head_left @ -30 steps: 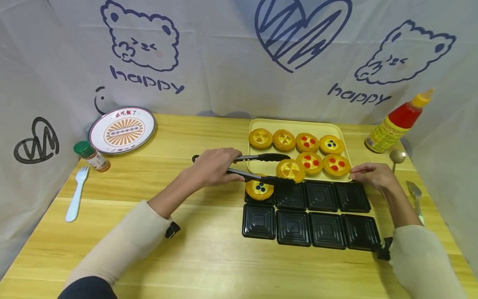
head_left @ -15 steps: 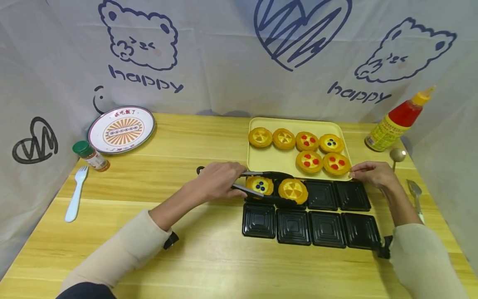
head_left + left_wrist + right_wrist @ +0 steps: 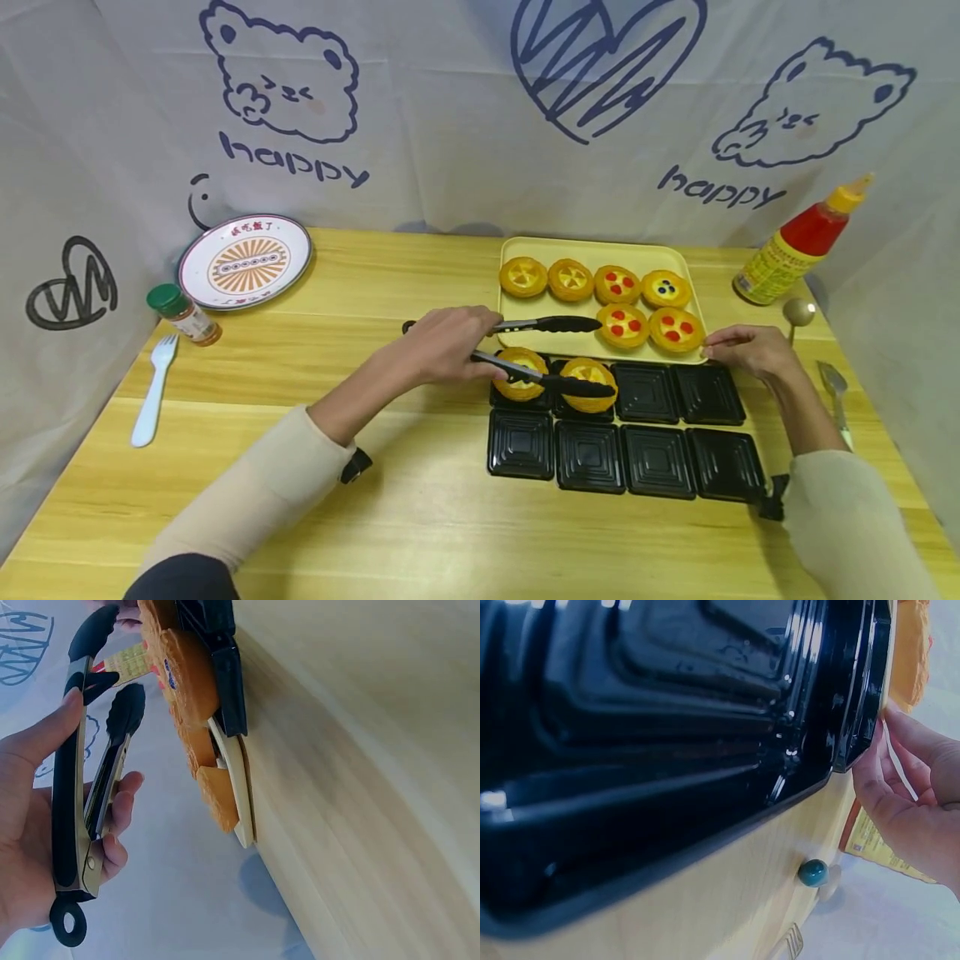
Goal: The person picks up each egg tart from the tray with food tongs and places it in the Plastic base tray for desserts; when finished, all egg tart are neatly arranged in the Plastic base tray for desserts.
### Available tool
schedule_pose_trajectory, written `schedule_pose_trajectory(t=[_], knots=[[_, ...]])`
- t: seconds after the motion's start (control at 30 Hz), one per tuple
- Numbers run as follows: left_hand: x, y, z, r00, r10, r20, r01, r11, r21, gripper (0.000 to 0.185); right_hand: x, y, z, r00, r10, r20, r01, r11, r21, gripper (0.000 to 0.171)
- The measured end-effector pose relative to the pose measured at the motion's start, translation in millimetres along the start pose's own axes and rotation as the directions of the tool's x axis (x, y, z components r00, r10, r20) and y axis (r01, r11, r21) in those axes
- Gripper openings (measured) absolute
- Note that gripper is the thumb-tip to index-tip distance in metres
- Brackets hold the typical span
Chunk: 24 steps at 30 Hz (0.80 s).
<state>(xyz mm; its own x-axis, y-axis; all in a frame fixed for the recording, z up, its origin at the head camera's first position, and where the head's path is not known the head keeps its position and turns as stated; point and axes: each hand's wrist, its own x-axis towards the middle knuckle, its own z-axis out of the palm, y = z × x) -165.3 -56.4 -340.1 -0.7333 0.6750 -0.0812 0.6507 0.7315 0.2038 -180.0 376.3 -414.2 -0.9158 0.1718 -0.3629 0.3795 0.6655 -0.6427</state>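
- My left hand (image 3: 453,342) is gripping the tongs (image 3: 566,324), thumb along one arm and fingers curled round the other; the arms are standing spread.
- The tongs' long axis is running left to right, tips pointing right, the far arm lying over the cream tray (image 3: 570,343), the near arm crossing above two tarts (image 3: 588,371).
- Those tarts are sitting in the leftmost back-row black dishes.
- My right hand (image 3: 750,350) is pinching the cream tray's near right corner, fingers closed on its edge.
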Motion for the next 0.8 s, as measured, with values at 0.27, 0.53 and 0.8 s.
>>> schedule_pose_trajectory(t=[0.27, 0.53, 0.8], knots=[[42.2, 11.5, 4.9, 0.997, -0.078, -0.01, 0.079, 0.995, 0.067, 0.06, -0.7, -1.3, 1.0, 1.0, 0.022, -0.014, -0.022, 1.0, -0.005, 0.04], [68.5, 19.8, 17.7, 0.991, -0.132, 0.028, 0.127, 0.985, 0.12, 0.057, -3.1, -0.7, 1.8, 0.998, -0.064, 0.007, 0.064, 0.998, 0.017, 0.041], [70.5, 26.9, 17.2, 0.993, -0.116, -0.008, 0.116, 0.981, 0.156, 0.055, -2.6, 1.3, -0.5, 0.999, -0.037, -0.004, 0.037, 0.999, 0.002, 0.04]])
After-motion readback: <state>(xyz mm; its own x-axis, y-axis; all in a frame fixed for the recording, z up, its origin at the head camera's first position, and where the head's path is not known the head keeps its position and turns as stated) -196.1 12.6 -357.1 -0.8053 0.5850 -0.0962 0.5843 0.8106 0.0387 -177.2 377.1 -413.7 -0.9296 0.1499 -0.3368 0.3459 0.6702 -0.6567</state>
